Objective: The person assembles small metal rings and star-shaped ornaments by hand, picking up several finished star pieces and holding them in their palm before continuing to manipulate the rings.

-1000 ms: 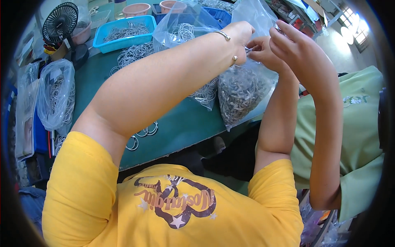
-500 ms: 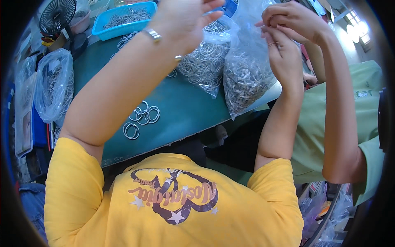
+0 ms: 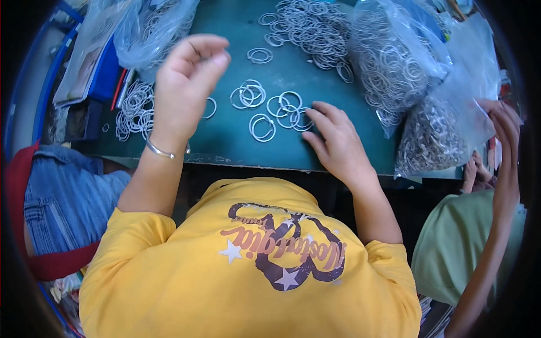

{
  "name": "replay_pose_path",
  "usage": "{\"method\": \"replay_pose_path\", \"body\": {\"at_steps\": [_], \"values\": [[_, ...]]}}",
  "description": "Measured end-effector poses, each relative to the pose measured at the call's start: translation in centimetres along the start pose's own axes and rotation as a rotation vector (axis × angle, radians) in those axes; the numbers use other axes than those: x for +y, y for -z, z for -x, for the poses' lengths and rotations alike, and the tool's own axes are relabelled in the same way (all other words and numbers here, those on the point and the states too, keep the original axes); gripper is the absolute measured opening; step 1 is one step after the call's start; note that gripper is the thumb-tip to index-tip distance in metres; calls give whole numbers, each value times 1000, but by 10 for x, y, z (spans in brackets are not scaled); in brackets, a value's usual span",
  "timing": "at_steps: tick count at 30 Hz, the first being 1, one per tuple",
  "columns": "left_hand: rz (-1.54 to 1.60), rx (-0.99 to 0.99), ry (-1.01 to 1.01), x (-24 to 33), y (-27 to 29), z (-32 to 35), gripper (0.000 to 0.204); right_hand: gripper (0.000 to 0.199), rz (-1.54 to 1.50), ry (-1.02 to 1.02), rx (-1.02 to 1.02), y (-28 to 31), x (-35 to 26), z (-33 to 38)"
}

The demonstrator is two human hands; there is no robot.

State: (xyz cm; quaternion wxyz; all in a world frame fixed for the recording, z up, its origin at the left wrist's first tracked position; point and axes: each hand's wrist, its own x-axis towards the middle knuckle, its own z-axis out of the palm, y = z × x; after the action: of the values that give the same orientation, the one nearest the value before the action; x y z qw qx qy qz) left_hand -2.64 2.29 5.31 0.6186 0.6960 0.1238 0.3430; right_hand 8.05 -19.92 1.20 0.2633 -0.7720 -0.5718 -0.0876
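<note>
My left hand is raised over the left part of the green table, its fingers loosely curled and a gap between thumb and forefinger. I see nothing in it. My right hand is low at the table with fingers apart. Its fingertips meet the right edge of a small cluster of overlapping metal rings. Left of that cluster lie a pair of rings and another group of rings. One more ring shows partly beside my left wrist, which hides the rest.
A large pile of rings lies at the back. Right of it stand a clear bag of rings and a bag of small metal parts, with a co-worker's hand at the latter. More rings lie at left, near a plastic bag.
My right hand has left the bag of small metal parts and come down to the rings. My left hand has drawn back from the far side. The view has shifted, showing more table.
</note>
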Motion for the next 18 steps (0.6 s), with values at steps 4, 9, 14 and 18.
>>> {"method": "replay_pose_path", "body": {"at_steps": [4,9,14,18], "values": [[-491,-354,103,-17,5,40,37,12,-156,-98,-7,-15,17,-8],[-684,-420,-204,-47,-18,62,27,11,-85,-191,63,-31,24,-35],[-657,-434,-173,-50,-14,63,19,11,-173,-304,-18,-32,33,-46],[-576,-438,-137,-47,-7,66,23,8,-175,-281,-24,-29,35,-62]]}}
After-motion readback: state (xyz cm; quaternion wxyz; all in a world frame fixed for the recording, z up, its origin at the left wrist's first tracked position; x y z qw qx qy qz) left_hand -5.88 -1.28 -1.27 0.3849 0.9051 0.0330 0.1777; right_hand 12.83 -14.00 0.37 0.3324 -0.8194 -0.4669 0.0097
